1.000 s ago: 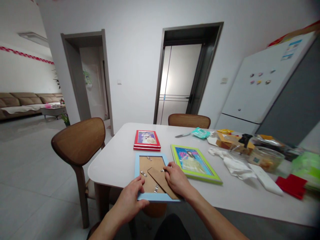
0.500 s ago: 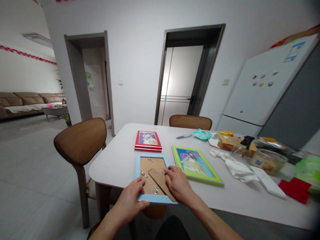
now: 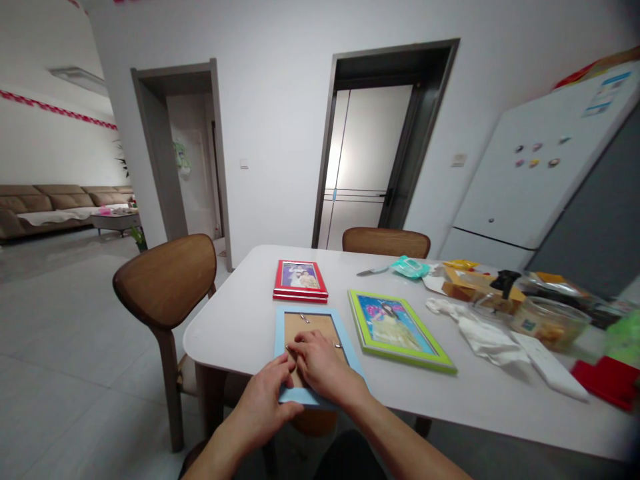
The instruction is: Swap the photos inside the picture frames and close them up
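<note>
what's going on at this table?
A person has a light-blue picture frame back side up at the table's near edge. The left hand holds its near-left corner; the right hand is over the brown backing, fingers by the left side, exact contact hidden. Two red frames sit stacked beyond it, and a green frame lies picture up to the right.

Your white table [image 3: 227, 320] carries a blue frame [image 3: 323, 324], stacked red frames [image 3: 301, 277], one green frame [image 3: 397, 327], a knife [image 3: 371, 271] and a white cloth [image 3: 485, 339].
</note>
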Action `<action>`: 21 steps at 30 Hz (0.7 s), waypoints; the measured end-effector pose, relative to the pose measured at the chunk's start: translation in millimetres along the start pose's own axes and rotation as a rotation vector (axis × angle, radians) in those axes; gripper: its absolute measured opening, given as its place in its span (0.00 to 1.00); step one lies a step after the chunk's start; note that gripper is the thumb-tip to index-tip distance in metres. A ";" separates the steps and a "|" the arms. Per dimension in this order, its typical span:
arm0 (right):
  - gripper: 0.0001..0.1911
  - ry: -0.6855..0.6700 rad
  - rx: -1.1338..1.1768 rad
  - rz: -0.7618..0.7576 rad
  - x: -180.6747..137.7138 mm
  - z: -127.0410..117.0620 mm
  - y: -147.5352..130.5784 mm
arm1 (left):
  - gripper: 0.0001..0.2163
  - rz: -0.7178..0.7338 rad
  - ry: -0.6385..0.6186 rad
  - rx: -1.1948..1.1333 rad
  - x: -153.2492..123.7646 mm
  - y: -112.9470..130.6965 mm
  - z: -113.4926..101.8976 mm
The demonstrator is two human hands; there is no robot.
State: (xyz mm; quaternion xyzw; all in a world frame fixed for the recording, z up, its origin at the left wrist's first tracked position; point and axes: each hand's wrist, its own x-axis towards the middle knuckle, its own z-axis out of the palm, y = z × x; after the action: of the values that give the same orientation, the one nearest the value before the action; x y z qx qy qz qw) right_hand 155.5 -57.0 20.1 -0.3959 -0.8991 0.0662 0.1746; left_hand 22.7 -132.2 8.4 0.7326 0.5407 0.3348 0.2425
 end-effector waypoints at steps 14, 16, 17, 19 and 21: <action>0.14 0.024 0.073 -0.022 -1.8 6.5 4.5 | 0.09 -0.003 0.001 -0.018 -0.8 -2.6 0.9; 0.14 0.056 0.091 0.017 3.2 9.7 10.0 | 0.09 -0.018 0.006 -0.023 -1.4 -3.4 1.2; 0.14 0.077 0.092 0.061 7.4 11.1 13.9 | 0.09 -0.029 0.003 -0.021 -1.7 -3.5 1.2; 0.14 0.118 0.080 0.167 18.4 12.7 24.0 | 0.10 -0.049 -0.011 -0.016 -2.8 -3.2 1.1; 0.14 0.137 0.057 0.255 31.4 13.4 35.5 | 0.10 -0.058 -0.021 -0.010 -4.0 -2.6 0.9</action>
State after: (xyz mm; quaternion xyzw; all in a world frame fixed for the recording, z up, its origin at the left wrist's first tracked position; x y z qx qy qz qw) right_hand 155.4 -9.6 6.7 -0.5055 -0.8253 0.0861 0.2366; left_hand 21.0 -135.3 5.0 0.7188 0.5575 0.3227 0.2614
